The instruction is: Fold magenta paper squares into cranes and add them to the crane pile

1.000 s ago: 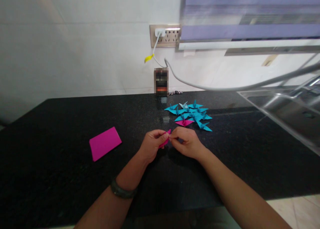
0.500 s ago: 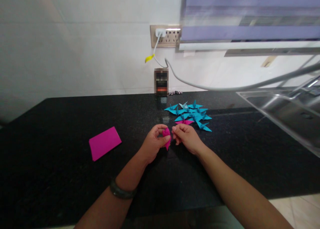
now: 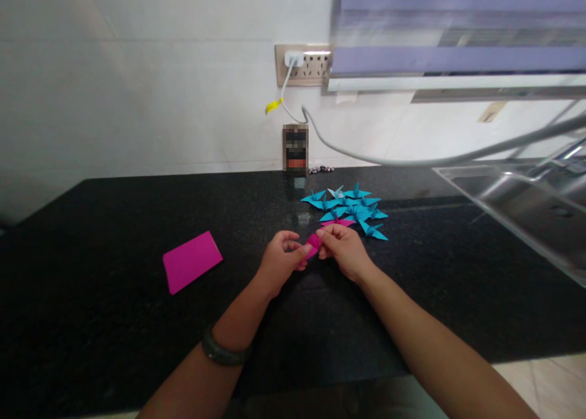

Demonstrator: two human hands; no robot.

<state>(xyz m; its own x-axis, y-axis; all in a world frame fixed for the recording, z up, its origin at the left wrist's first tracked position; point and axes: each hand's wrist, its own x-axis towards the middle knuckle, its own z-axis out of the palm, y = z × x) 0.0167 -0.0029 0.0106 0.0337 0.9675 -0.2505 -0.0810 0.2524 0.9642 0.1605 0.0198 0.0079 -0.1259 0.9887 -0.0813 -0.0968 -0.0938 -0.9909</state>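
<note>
A small folded piece of pink paper (image 3: 314,242) is held above the counter between my two hands. My left hand (image 3: 282,257) pinches its lower left part between thumb and fingers. At its upper right end, the thumb and fingertips of my right hand (image 3: 342,248) are closed on it. Fingers cover part of the folds, so its exact shape is unclear. Just beyond my right hand lies a pink paper crane (image 3: 339,222), partly hidden by that hand. Behind it several blue paper cranes (image 3: 354,211) sit in a cluster, with one paler crane (image 3: 336,192) among them.
A stack of pink paper (image 3: 192,262) lies to the left on the black counter (image 3: 114,223). A phone-like blurred object (image 3: 295,149) leans on the wall beneath a socket panel (image 3: 314,66). A cable (image 3: 348,156) runs right, toward the metal sink (image 3: 540,205).
My right fingers, apart from the folded pink paper before, now grip its end. The paper has tilted from nearly upright to slanting toward the right hand.
</note>
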